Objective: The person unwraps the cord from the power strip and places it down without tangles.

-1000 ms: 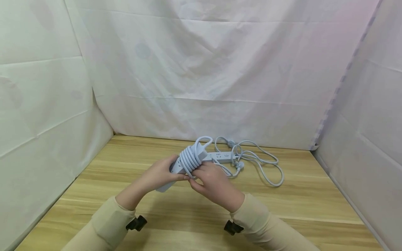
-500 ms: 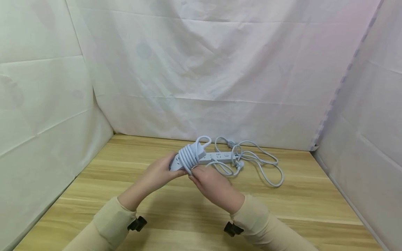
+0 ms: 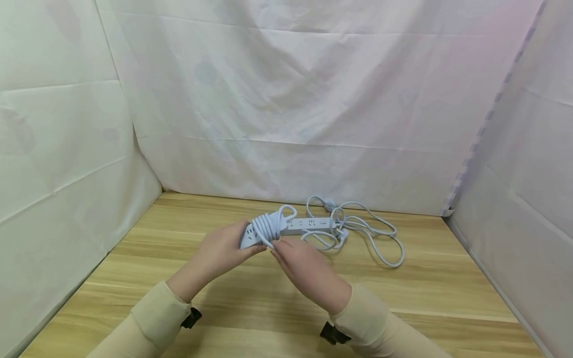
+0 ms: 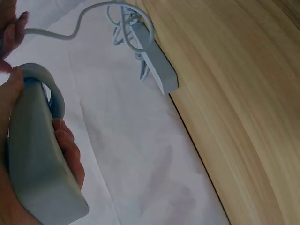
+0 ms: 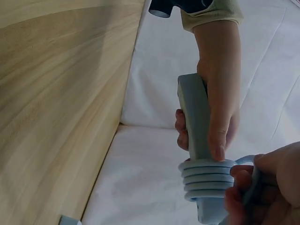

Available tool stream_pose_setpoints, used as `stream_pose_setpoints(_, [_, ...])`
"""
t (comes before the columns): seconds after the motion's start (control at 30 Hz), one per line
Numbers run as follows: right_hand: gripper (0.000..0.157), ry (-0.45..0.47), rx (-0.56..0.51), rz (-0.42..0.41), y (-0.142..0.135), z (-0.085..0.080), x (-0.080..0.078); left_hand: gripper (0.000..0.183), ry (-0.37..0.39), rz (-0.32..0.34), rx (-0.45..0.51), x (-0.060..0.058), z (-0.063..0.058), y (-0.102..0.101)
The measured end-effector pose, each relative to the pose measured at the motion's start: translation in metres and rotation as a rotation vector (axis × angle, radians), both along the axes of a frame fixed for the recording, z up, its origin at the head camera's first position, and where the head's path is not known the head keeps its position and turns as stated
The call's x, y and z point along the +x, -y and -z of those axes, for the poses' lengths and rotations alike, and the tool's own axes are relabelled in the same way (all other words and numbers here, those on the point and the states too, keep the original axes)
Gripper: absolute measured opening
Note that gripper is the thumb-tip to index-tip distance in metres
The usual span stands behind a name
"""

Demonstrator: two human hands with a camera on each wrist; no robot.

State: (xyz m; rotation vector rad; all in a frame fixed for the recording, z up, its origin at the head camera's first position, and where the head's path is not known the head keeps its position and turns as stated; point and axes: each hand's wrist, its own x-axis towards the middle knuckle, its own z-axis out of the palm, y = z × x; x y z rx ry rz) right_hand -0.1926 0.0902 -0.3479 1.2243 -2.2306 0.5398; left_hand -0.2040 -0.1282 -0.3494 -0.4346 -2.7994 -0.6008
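Observation:
In the head view my left hand (image 3: 219,253) grips a pale power strip (image 3: 248,237) over the table, thumb along its near side. Several turns of its cord (image 3: 267,227) lie side by side around the strip's far end, and a small loop (image 3: 288,211) stands out beyond them. The fingers of my right hand (image 3: 306,266) pinch the cord just beside the turns. The right wrist view shows the stacked turns (image 5: 208,180) just past the left thumb. From the right hand, in the left wrist view, a free length of cord (image 4: 70,35) runs off toward the other strip.
A second power strip (image 3: 309,225) lies on the wooden table (image 3: 425,298) behind my hands. Around its right end are a tangle of cord (image 3: 380,231) and two plugs, one at the back (image 3: 330,206), one nearer (image 3: 343,234). White cloth (image 3: 286,99) encloses the back and sides.
The held strip has tilted and come down a little, and its lower end has gone out of sight behind the left hand. The right hand keeps the cord; slack near the second strip has shifted.

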Motion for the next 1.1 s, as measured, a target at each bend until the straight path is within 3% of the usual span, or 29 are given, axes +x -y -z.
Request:
stream_pose_setpoints(0.17, [0.010,-0.097,-0.013,0.024,-0.003,-0.003,0.001,0.051,-0.083,-0.009,-0.109,0.002,0.001,0.000])
stream_pose_setpoints(0.37, [0.014,-0.137,0.016,0.027,-0.009,-0.006,-0.001,0.052,-0.109,-0.013,-0.244,0.005,0.004,-0.001])
stream_pose_setpoints(0.53, [0.014,-0.244,0.051,-0.008,-0.016,-0.009,-0.005,0.058,-0.147,0.001,-0.345,0.009,0.006,-0.001])
stream_pose_setpoints(0.87, [0.019,-0.354,0.148,-0.039,-0.039,-0.017,-0.015,0.073,-0.194,0.082,-0.421,0.020,0.008,0.000])
stream_pose_setpoints(1.1, [0.022,-0.336,0.178,-0.032,-0.052,-0.017,-0.024,0.072,-0.327,0.191,-0.400,0.027,0.008,0.000])
